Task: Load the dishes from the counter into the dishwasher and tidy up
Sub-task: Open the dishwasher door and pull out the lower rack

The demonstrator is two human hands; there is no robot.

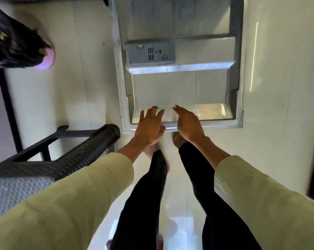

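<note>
From the head camera, the dishwasher door (pixel 179 73) lay open and flat, low over the floor (pixel 62 78). The left hand (pixel 149 126) and right hand (pixel 187 123) reached over its near edge, fingers spread loosely, holding nothing. The door looked stiff, heavy and smooth. That near edge seemed best to lift.

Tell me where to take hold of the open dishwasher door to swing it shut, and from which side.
Grip the dishwasher door at its free near edge, where the left hand and right hand already hover. It lies flat and open, hinged at the far end, so that lip likely gives the most leverage. Come from the near side, fingers curling under the rim, then lift. Avoid the detergent dispenser.
</note>
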